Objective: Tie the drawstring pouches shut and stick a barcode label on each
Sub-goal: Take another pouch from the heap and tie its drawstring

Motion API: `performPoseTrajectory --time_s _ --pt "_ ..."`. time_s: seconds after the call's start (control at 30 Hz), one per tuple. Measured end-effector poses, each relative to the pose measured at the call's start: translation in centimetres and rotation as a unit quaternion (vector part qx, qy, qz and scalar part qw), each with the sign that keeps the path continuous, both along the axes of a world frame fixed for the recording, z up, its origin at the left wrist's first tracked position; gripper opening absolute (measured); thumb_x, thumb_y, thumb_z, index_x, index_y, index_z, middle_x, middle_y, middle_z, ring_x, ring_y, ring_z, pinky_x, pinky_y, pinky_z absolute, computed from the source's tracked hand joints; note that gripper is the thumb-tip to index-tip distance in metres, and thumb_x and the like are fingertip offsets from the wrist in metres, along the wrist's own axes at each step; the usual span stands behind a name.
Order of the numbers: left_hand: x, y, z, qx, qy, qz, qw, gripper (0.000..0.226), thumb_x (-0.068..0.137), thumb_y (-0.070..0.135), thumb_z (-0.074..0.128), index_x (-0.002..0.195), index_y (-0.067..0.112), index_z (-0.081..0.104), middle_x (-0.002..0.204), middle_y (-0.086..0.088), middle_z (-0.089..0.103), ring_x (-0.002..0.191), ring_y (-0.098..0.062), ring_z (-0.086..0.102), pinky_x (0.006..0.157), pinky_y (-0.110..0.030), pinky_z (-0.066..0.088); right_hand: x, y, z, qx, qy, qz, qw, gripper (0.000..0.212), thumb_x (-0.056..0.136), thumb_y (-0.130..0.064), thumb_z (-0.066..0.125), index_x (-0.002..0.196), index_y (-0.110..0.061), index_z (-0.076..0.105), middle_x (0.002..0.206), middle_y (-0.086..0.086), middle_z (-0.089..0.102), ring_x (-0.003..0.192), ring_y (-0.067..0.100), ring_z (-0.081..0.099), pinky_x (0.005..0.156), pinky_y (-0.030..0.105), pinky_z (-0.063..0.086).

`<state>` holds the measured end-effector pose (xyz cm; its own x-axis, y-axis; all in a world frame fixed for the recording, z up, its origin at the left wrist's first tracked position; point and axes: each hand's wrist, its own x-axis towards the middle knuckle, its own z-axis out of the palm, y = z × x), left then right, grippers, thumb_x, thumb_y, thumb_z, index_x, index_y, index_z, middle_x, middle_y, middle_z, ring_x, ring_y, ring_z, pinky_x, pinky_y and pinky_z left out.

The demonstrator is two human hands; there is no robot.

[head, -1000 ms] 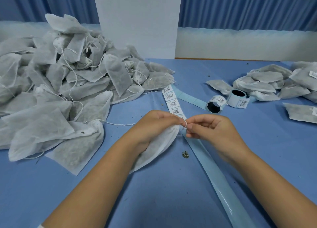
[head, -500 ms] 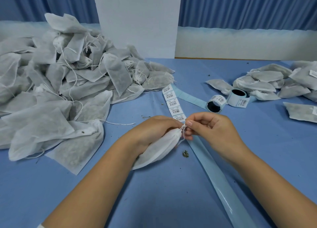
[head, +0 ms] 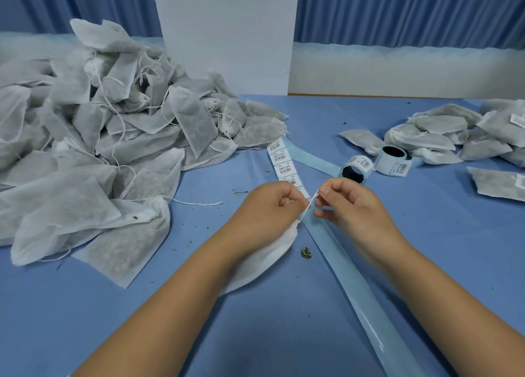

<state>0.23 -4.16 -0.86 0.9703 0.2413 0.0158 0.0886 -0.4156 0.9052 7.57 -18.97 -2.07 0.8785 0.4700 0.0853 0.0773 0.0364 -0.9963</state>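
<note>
Head view. Pouch (head: 264,260) at frame centre under the left wrist, long axis running lower left to upper right. Left hand (head: 267,206) grips its neck. Right hand (head: 349,206) pinches the drawstring (head: 311,205), taut between the two hands. Label strip (head: 284,166) lies on the counter (head: 426,234) just above both hands.

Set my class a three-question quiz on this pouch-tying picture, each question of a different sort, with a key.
1. How many label rolls are on the table?
2. True or false: the left hand grips a pouch.
3. The right hand pinches: A the drawstring; B a peeled sticker; C nothing.

Key: 1 two; 2 true; 3 A.
</note>
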Motion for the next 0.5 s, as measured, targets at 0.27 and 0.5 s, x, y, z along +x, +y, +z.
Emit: performPoseTrajectory --time_s 0.27,0.5 --pt "-0.1 -1.9 -0.8 0.16 -0.101 0.044 0.981 0.012 0.097 0.026 0.055 0.085 0.024 0.057 0.049 0.009 0.045 0.052 -0.008 0.044 0.061 -0.031 0.041 -0.2 0.3 0.0 -0.004 0.033 -0.032 0.999 0.015 0.1 -0.011 0.049 0.09 -0.006 0.058 0.082 0.007 0.056 0.077 0.012 0.055 0.066 0.021 0.051" --pt "0.3 -2.0 -0.4 0.204 -0.122 0.045 0.97 0.012 0.097 0.027 0.055 0.087 0.026 0.06 0.051 0.006 0.045 0.056 -0.013 0.045 0.064 -0.036 0.044 -0.1 0.6 0.1 -0.011 0.016 -0.069 0.997 0.019 0.1 -0.012 0.049 0.084 -0.01 0.059 0.077 0.003 0.057 0.075 0.011 0.055 0.067 0.022 0.049"
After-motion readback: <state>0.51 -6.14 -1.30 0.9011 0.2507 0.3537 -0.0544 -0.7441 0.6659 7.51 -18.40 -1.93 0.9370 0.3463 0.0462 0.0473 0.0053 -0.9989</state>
